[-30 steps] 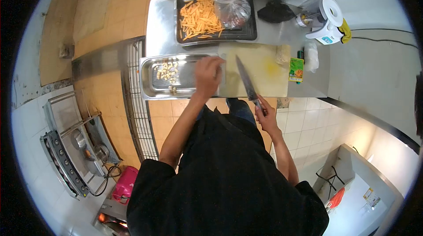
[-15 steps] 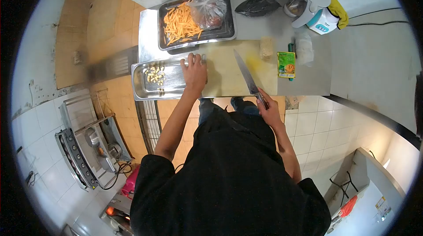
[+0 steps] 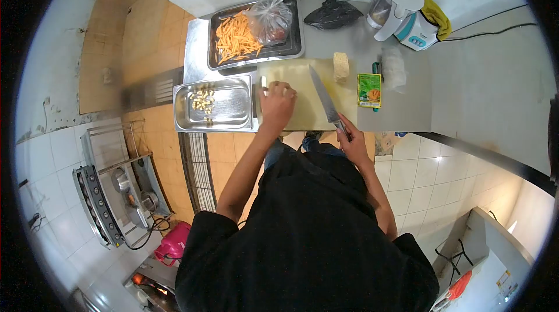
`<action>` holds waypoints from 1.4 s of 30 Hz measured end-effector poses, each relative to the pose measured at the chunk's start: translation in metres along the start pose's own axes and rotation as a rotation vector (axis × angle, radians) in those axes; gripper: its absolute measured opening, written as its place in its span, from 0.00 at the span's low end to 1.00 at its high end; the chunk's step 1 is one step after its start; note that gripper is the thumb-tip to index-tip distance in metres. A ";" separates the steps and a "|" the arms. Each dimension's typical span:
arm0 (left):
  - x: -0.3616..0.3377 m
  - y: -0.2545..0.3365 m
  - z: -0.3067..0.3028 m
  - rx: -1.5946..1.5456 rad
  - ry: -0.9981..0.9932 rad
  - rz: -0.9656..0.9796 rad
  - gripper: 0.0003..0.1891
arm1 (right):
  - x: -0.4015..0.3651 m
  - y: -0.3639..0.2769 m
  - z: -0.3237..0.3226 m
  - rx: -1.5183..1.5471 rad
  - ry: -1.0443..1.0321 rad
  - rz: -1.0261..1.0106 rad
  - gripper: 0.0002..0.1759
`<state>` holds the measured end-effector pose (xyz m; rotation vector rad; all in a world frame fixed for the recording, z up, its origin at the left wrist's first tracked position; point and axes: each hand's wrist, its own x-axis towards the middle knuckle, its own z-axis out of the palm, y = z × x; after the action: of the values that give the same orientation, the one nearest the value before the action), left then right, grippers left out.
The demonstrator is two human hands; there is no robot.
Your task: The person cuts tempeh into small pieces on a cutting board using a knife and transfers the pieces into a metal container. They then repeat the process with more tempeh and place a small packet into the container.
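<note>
My right hand (image 3: 353,140) is wrapped round the handle of a kitchen knife (image 3: 325,96). Its blade points away from me, over the yellowish cutting board (image 3: 305,115). My left hand (image 3: 278,104) is over the left part of the board, fingers curled down. A small pale piece (image 3: 264,82) shows at its fingertips; what lies under the fingers is hidden. Towards the back right of the board stands a pale, grainy block (image 3: 341,67). Left of the board is a steel tray (image 3: 234,115) with small yellowish cut pieces (image 3: 203,100).
Behind, a dark tray (image 3: 298,35) holds orange strips (image 3: 236,35) and a tied clear bag (image 3: 271,20). A black bag (image 3: 333,12) and a blender (image 3: 402,0) stand farther right. A green packet (image 3: 369,90) lies beside the board.
My left hand has moved right, from the steel tray's right rim onto the board. My right hand still holds the knife in nearly the same place. The view has shifted slightly.
</note>
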<state>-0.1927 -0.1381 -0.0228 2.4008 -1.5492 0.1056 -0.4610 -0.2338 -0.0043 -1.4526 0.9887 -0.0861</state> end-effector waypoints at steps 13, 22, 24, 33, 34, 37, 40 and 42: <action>-0.012 0.017 0.026 -0.561 -0.151 -0.164 0.17 | -0.003 0.025 0.022 -0.190 0.087 -0.062 0.30; -0.005 0.018 0.030 -0.634 -0.129 -0.153 0.11 | -0.022 0.035 0.052 -0.101 0.098 -0.036 0.29; -0.005 0.016 0.030 -0.631 -0.101 -0.100 0.10 | -0.026 0.026 0.058 -0.119 0.067 0.045 0.28; 0.000 -0.004 0.009 -0.683 -0.103 -0.012 0.06 | -0.040 0.018 0.092 0.017 0.158 -0.045 0.29; 0.002 -0.010 -0.002 -0.657 -0.046 0.013 0.06 | -0.039 0.008 0.099 0.015 0.152 -0.053 0.29; 0.005 -0.043 -0.039 -0.619 0.058 -0.001 0.07 | -0.031 -0.030 0.120 -0.012 0.123 -0.065 0.30; -0.004 -0.100 -0.064 -0.576 0.143 -0.072 0.08 | -0.010 -0.060 0.159 -0.016 0.061 -0.168 0.30; -0.017 -0.141 -0.078 -0.538 0.193 -0.120 0.08 | 0.005 -0.079 0.190 -0.056 -0.023 -0.259 0.30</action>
<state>-0.0657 -0.0477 0.0212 1.9831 -1.1606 -0.0918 -0.3042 -0.1036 0.0252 -1.6241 0.7852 -0.2317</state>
